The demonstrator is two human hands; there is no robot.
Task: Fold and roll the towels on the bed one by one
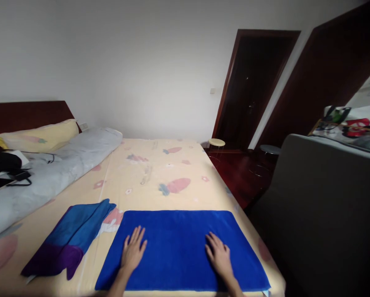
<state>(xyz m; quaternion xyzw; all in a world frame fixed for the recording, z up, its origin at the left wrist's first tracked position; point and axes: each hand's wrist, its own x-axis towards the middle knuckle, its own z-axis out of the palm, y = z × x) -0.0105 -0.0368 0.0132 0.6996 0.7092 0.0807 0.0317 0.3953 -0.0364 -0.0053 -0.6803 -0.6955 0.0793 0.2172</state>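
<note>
Head camera: Fingers (136,236) extended and gripping nothing, a person's left hand (132,253) and right hand (221,256) rest palms down on a blue cloth (175,251) spread flat across the near edge of a bed (147,192). A folded teal-and-purple cloth (75,229) lies just to the left, with a gray quilt (88,152) beyond it.
</note>
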